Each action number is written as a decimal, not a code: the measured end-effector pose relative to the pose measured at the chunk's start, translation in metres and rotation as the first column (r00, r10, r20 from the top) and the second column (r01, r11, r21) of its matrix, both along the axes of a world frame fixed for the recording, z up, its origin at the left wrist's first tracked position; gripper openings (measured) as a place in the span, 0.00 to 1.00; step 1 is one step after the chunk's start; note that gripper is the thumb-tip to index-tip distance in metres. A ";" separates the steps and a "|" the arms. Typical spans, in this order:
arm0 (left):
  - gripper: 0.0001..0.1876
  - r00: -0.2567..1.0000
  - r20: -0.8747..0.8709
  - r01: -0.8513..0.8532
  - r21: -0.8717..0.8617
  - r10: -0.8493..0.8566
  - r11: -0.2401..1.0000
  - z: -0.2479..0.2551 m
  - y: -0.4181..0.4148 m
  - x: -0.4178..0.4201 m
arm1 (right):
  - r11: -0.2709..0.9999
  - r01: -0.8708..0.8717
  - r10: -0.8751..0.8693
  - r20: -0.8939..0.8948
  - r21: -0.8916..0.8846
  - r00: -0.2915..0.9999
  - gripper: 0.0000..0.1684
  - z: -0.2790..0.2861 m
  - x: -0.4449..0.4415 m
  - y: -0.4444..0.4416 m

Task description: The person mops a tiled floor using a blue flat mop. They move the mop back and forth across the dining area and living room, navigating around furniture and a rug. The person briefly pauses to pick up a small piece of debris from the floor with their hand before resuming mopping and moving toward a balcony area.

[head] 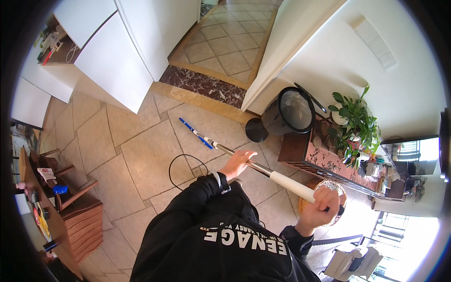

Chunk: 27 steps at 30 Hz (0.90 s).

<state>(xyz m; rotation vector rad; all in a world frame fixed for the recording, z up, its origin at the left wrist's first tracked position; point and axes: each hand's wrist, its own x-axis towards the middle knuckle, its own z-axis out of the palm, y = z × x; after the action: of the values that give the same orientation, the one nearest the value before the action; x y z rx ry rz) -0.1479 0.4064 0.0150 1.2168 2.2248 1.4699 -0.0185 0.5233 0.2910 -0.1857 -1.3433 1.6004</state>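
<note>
A long-handled floor mop or squeegee runs slantwise in front of me. Its narrow blue head (pixel 195 133) is at floor level on the beige tiles, and whether a pad is fitted beneath it cannot be seen. My left hand (pixel 239 164) grips the shiny metal pole (pixel 260 167) partway up. Around the end of the white handle sleeve (pixel 292 184), my right hand (pixel 323 207) is closed in a fist. A thin dark cord or hoop (pixel 170 168) curves on the floor beside my left forearm, partly hidden by my sleeve.
Right of the head stands a black lined bin (pixel 273 118), near a low cabinet (pixel 294 149) bearing leafy plants (pixel 357 123). A wicker basket (pixel 303 205) sits behind my right hand. White cabinets (pixel 112 67) flank a dark marble threshold (pixel 204 84); a wooden chair (pixel 75 195) is at left.
</note>
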 end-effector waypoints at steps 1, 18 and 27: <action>0.24 0.999 0.013 -0.044 0.015 0.043 0.999 -0.002 0.003 -0.002 | 0.999 0.048 -0.047 0.012 -0.027 0.999 0.13 -0.004 -0.001 -0.002; 0.14 0.926 0.109 0.369 -0.061 -0.361 0.927 -0.047 0.049 0.001 | 0.971 -0.167 0.105 0.327 0.170 0.939 0.12 0.016 0.081 -0.006; 0.17 0.585 0.252 0.811 -0.172 -0.771 0.560 0.003 0.033 0.022 | 0.487 -0.796 0.789 0.208 0.360 0.577 0.12 0.071 0.061 0.004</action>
<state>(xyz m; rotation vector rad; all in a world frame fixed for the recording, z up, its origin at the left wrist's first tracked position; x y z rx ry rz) -0.1254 0.4390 0.0181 1.6262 1.3444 0.7993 0.0429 0.5273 0.3615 0.8390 -1.9040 1.9688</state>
